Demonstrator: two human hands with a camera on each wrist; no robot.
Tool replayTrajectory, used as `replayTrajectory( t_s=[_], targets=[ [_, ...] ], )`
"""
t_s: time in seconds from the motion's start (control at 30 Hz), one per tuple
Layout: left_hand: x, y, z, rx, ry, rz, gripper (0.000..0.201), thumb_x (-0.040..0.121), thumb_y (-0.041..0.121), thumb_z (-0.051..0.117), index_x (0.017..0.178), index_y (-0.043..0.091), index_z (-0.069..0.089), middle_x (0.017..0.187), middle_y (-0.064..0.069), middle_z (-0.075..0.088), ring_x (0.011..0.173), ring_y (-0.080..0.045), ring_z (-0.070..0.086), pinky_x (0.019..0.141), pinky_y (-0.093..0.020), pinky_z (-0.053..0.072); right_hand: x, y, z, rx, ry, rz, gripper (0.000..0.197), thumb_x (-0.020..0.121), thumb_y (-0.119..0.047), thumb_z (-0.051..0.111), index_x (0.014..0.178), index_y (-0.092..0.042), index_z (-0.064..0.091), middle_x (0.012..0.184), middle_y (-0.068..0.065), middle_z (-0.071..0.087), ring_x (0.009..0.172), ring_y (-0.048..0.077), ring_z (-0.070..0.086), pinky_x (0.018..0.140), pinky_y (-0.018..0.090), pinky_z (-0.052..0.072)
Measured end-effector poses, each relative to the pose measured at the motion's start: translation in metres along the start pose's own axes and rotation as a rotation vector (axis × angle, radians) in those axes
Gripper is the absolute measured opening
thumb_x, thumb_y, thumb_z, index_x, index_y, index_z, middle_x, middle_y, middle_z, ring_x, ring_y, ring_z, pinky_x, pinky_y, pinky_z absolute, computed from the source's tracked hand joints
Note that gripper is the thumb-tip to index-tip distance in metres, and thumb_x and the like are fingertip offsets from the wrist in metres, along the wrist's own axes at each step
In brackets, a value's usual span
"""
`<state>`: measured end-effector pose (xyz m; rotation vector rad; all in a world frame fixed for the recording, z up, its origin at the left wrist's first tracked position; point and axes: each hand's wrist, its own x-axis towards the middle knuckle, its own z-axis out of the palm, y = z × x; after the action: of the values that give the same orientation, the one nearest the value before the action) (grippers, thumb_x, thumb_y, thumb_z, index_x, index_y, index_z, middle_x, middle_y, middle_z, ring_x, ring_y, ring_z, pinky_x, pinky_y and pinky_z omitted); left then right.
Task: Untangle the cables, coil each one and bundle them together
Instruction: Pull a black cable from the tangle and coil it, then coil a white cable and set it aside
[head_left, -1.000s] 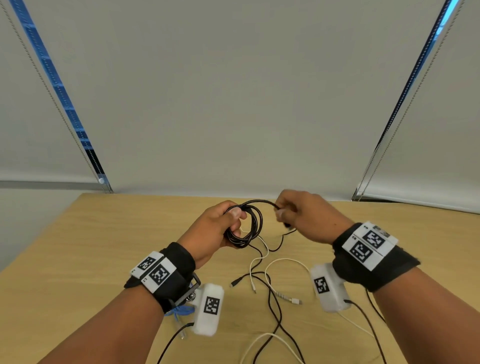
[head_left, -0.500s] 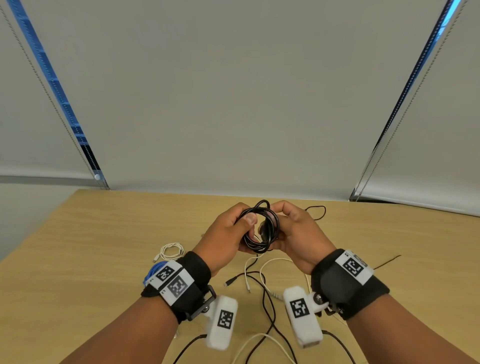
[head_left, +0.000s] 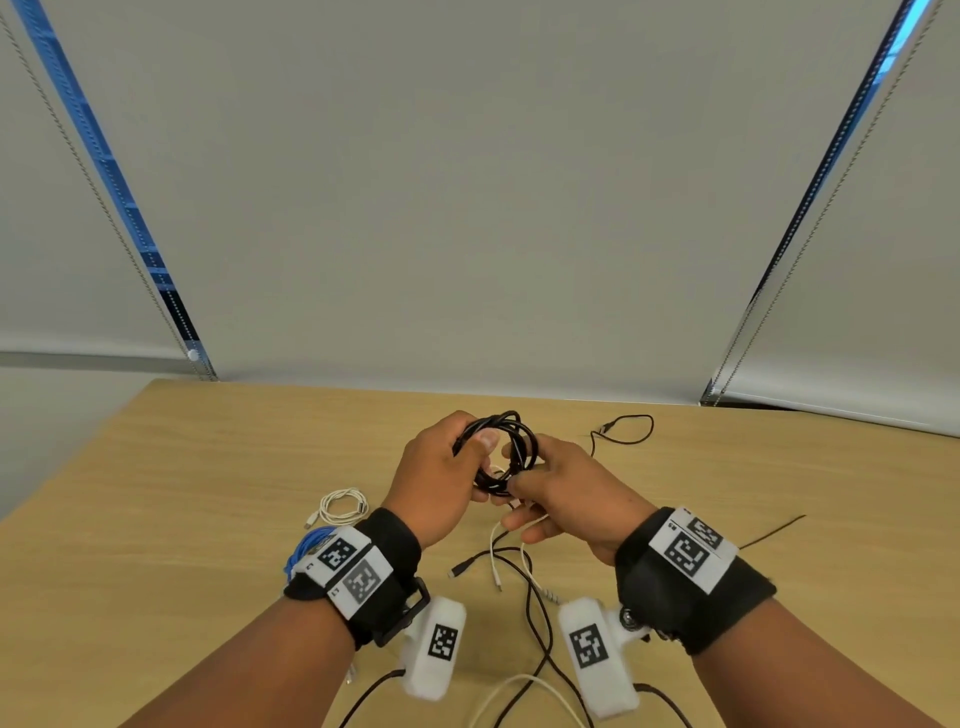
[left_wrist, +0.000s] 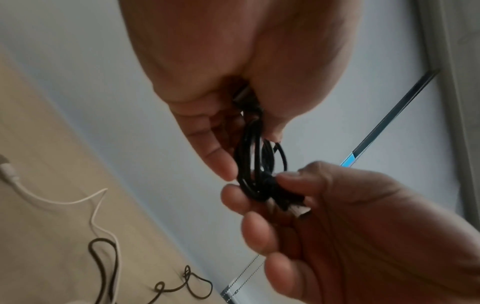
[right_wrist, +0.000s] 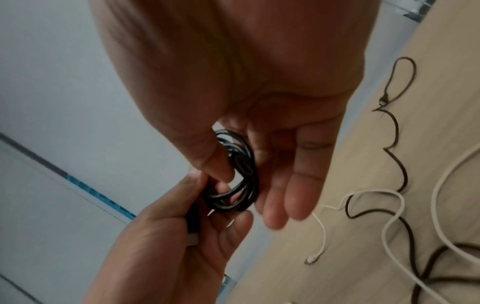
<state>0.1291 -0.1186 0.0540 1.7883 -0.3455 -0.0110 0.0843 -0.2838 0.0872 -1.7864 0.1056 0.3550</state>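
Note:
A black cable coil (head_left: 500, 448) is held above the table between both hands. My left hand (head_left: 475, 453) grips its left side, with the thumb over the loops. My right hand (head_left: 513, 488) pinches the coil's lower right part between thumb and forefinger. In the left wrist view the coil (left_wrist: 255, 164) hangs from my left hand (left_wrist: 249, 144), and the right hand (left_wrist: 257, 185) pinches it where a connector end sticks out. The right wrist view shows the coil (right_wrist: 241, 185) under my right hand (right_wrist: 246, 191). Loose white and black cables (head_left: 524, 571) lie tangled below the hands.
On the wooden table (head_left: 208, 467), a coiled white cable (head_left: 340, 506) and a coiled blue cable (head_left: 304, 545) lie to the left. A loose black cable (head_left: 623, 428) loops at the far right, and a thin black lead (head_left: 774, 530) lies further right. Window blinds stand behind the table.
My right hand, which held the black cable's tail out to the right, has come in and now pinches the coil itself. The left hand keeps its hold.

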Motion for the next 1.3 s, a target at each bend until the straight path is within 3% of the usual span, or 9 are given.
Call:
replayTrajectory(
  t_s=[0.2, 0.37, 0.57, 0.77, 0.97, 1.03, 1.13, 1.2, 1.3],
  targets=[
    [0.001, -0.009, -0.009, -0.122, 0.111, -0.101, 0.020, 0.103, 0.020, 0.053, 0.089, 0.017, 0.067, 0.065, 0.002, 0.067, 0.070, -0.018, 0.071, 0.057, -0.032, 0.059, -0.003, 0.005, -0.013, -0.070, -0.128, 0.048, 0.036, 0.106, -0.016, 0.047, 0.142, -0.018, 0.048, 0.102, 0.014, 0.077, 0.078, 0.024, 0.074, 0.066, 0.030, 0.059],
    [0.002, -0.008, -0.026, -0.220, -0.015, -0.189, 0.017, 0.103, 0.013, 0.054, 0.111, 0.020, 0.066, 0.073, 0.000, 0.067, 0.072, -0.016, 0.070, 0.065, -0.038, 0.062, -0.005, 0.003, -0.022, -0.012, -0.149, 0.020, 0.029, 0.105, -0.016, 0.049, 0.127, -0.033, 0.055, 0.086, 0.014, 0.076, 0.068, 0.022, 0.071, 0.064, 0.031, 0.059],
    [-0.002, -0.010, -0.038, -0.237, -0.143, -0.257, 0.018, 0.100, 0.004, 0.058, 0.113, 0.010, 0.068, 0.083, -0.009, 0.069, 0.080, -0.021, 0.069, 0.069, -0.034, 0.062, 0.006, 0.008, -0.013, 0.019, -0.008, -0.065, 0.021, 0.102, -0.016, 0.056, 0.118, -0.016, 0.068, 0.076, 0.009, 0.073, 0.064, 0.019, 0.068, 0.066, 0.032, 0.059],
    [-0.017, -0.029, -0.062, -0.466, -0.160, -0.349, 0.020, 0.099, 0.001, 0.056, 0.116, 0.005, 0.067, 0.081, -0.009, 0.068, 0.073, -0.020, 0.070, 0.065, -0.033, 0.062, 0.016, 0.024, 0.004, 0.162, -0.111, -0.045, 0.022, 0.104, -0.013, 0.052, 0.118, -0.011, 0.069, 0.077, 0.008, 0.069, 0.064, 0.017, 0.064, 0.066, 0.032, 0.060],
    [-0.026, -0.072, -0.086, -0.021, 0.146, -0.421, 0.018, 0.098, 0.000, 0.058, 0.104, 0.010, 0.071, 0.092, -0.008, 0.073, 0.082, -0.025, 0.069, 0.057, -0.031, 0.059, 0.043, 0.059, 0.015, -0.233, -0.073, 0.044, 0.016, 0.098, -0.021, 0.057, 0.108, -0.021, 0.070, 0.083, 0.003, 0.070, 0.066, 0.014, 0.064, 0.066, 0.029, 0.054],
    [-0.025, -0.093, -0.101, 0.191, 0.206, -0.459, 0.017, 0.098, -0.001, 0.057, 0.108, 0.003, 0.071, 0.103, -0.017, 0.072, 0.089, -0.032, 0.069, 0.069, -0.039, 0.061, 0.053, 0.072, 0.008, -0.420, -0.007, 0.079, 0.019, 0.099, -0.018, 0.054, 0.110, -0.022, 0.069, 0.089, 0.002, 0.072, 0.070, 0.013, 0.068, 0.065, 0.026, 0.054],
    [-0.024, -0.118, -0.116, 0.500, 0.153, -0.487, 0.025, 0.099, 0.001, 0.054, 0.117, 0.000, 0.070, 0.119, -0.021, 0.069, 0.109, -0.038, 0.065, 0.097, -0.047, 0.053, 0.067, 0.085, 0.008, -0.714, 0.015, 0.072, 0.031, 0.098, -0.014, 0.053, 0.122, -0.030, 0.065, 0.115, 0.007, 0.071, 0.094, 0.022, 0.070, 0.072, 0.027, 0.053],
    [-0.024, -0.125, -0.120, 0.590, 0.148, -0.524, 0.028, 0.099, 0.006, 0.054, 0.122, 0.006, 0.070, 0.128, -0.024, 0.062, 0.114, -0.040, 0.061, 0.102, -0.047, 0.050, 0.077, 0.090, 0.015, -0.909, -0.029, 0.052, 0.045, 0.098, -0.011, 0.052, 0.134, -0.036, 0.058, 0.134, 0.006, 0.063, 0.112, 0.022, 0.065, 0.085, 0.029, 0.052],
    [-0.024, -0.125, -0.122, 0.652, 0.173, -0.553, 0.027, 0.100, 0.016, 0.057, 0.124, 0.017, 0.069, 0.132, -0.020, 0.055, 0.120, -0.040, 0.055, 0.102, -0.049, 0.049, 0.088, 0.093, 0.027, -1.121, -0.114, 0.027, 0.058, 0.094, -0.006, 0.053, 0.144, -0.035, 0.048, 0.138, 0.005, 0.057, 0.124, 0.024, 0.057, 0.100, 0.034, 0.049]
  ],
)
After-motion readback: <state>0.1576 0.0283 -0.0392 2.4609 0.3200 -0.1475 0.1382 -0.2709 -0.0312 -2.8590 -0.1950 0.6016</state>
